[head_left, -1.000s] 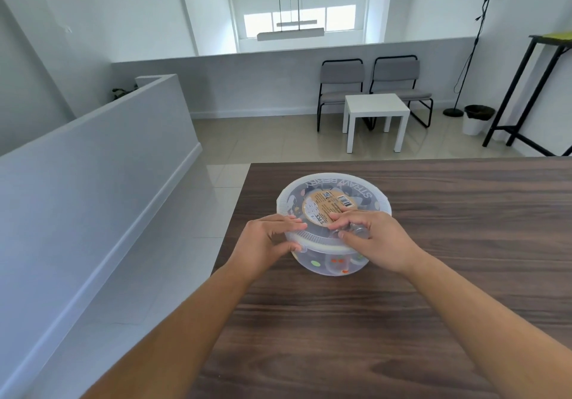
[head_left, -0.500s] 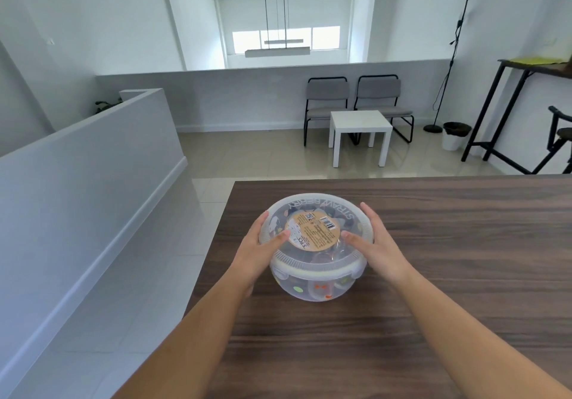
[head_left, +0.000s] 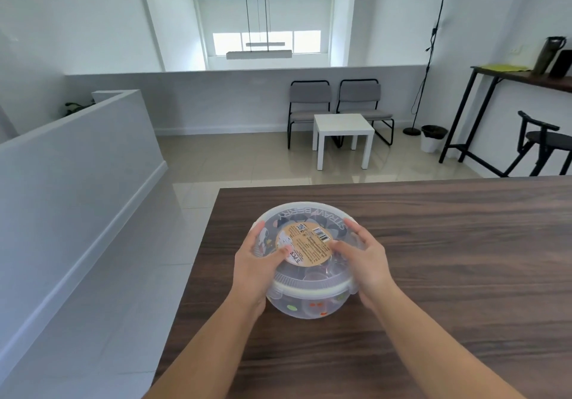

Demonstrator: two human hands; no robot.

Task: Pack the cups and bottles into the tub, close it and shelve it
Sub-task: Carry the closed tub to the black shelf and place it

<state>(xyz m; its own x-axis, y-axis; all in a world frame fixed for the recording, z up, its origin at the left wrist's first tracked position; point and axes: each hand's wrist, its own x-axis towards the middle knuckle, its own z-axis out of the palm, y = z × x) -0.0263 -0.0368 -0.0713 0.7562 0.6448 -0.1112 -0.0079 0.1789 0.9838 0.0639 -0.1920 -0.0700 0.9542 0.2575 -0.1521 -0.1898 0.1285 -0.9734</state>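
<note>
Left hand [head_left: 257, 262] and right hand [head_left: 363, 257] clasp the clear round tub [head_left: 309, 307] between them, one palm on each side. On both, the fingers curl over the far rim of the lid [head_left: 309, 213] and the thumb lies flat on top. The thumb tips touch opposite edges of a round tan label [head_left: 306, 244] midway between the hands. The label reads "5 PCS" and carries a barcode and a QR code; its smaller print is unreadable. Beyond the fingertips the lid is embossed "STRAWBERRY". Under the wrists lies a dark wooden table [head_left: 448, 244].
</note>
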